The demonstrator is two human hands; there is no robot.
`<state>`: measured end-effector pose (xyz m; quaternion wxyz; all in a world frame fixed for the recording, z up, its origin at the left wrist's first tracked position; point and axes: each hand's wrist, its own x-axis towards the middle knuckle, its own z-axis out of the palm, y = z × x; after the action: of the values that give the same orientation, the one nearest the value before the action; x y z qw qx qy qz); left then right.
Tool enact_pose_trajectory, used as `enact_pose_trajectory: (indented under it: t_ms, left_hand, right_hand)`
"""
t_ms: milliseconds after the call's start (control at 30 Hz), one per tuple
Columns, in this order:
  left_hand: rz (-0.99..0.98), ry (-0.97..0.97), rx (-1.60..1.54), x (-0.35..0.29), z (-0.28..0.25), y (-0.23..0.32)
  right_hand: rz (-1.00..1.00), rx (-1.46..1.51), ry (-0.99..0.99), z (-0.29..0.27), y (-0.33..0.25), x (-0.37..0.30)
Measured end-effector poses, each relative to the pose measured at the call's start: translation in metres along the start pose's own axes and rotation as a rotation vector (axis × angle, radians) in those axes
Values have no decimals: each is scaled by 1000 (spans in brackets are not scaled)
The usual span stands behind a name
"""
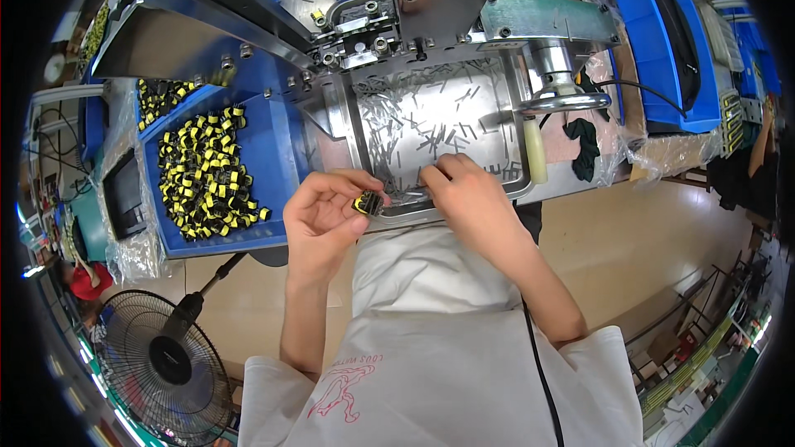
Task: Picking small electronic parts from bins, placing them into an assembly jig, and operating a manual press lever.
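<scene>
My left hand (325,213) pinches a small black-and-yellow coil bobbin (367,202) between thumb and fingers, just off the near left corner of a metal tray (520,167). Thin grey metal strips (439,134) lie scattered in that tray, thickest along its left side. Over the tray's near edge, my right hand (470,199) reaches in with bent fingers down among the strips. Its fingertips are partly hidden, and what they hold, if anything, does not show. Left of my hands, a blue bin (281,149) holds a heap of similar black-and-yellow bobbins (203,174).
A metal press-like fixture (364,41) stands over the tray's far side, with a round handwheel (567,102) at right. Blue bins (662,41) line the far right. A black fan (170,360) stands at lower left. A dark cloth (583,147) lies right of the tray.
</scene>
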<state>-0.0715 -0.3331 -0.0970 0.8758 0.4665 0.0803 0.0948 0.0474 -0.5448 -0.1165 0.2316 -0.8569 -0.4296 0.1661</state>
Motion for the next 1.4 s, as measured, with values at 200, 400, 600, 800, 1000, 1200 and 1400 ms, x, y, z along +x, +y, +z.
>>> enact_pose_trajectory:
  t_ms: [200, 400, 600, 800, 1000, 1200, 1400]
  left_hand:
    - [-3, 39, -10, 2, 4, -2]
    - [-25, 29, -16, 1, 4, -3]
    - [10, 4, 60, 4, 5, -4]
    - [-10, 64, 179, 3, 9, -6]
    - [31, -6, 190, 3, 8, -7]
    - [50, 19, 265, 4, 12, -7]
    - [43, -6, 282, 4, 20, -7]
  right_hand:
    - [34, 81, 86, -1, -1, -2]
    - [83, 420, 184, -7, -6, -4]
    - [156, 689, 170, -14, -6, -8]
    - [232, 873, 117, -23, -10, -9]
    - [295, 1044, 161, -29, -19, -10]
    - [316, 1166, 145, -33, -21, -14]
    - [241, 1201, 249, -48, -39, -16]
